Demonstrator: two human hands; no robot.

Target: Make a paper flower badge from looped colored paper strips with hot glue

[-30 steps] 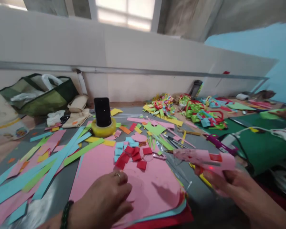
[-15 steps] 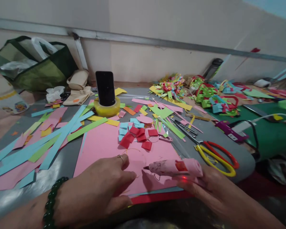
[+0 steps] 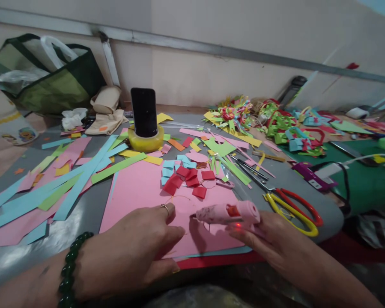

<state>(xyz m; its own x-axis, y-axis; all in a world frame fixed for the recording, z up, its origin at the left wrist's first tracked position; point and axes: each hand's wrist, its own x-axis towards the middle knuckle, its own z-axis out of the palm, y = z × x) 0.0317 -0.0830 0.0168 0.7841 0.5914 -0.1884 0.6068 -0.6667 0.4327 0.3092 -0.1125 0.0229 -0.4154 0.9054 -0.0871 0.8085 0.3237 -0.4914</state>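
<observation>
Nearest us, at left, our left hand (image 3: pixel 137 239) lies low over the pink sheet (image 3: pixel 131 188), its fingers (image 3: pixel 174 233) bent and slightly apart; their undersides are hidden, so we cannot tell whether they pinch anything. At near right, our right hand (image 3: pixel 276 239) has its fingers wrapped around the handle of the pink glue gun (image 3: pixel 226 213), covering most of that handle; both forearms are cut off. The glue gun points left, its dark nozzle (image 3: pixel 193 216) just right of the left hand's fingers; whether the tip touches the paper is hard to make out. A thin curved line (image 3: pixel 181 196) on the sheet runs partly behind those fingers. Farther off, red squares (image 3: pixel 173 184) lie heaped beside blue pieces (image 3: pixel 168 172), with scissors (image 3: pixel 288 211) to the right on the grey desk (image 3: pixel 332 218). At the far side, a phone (image 3: pixel 144 113) stands in a yellow tape roll (image 3: pixel 146 141).
</observation>
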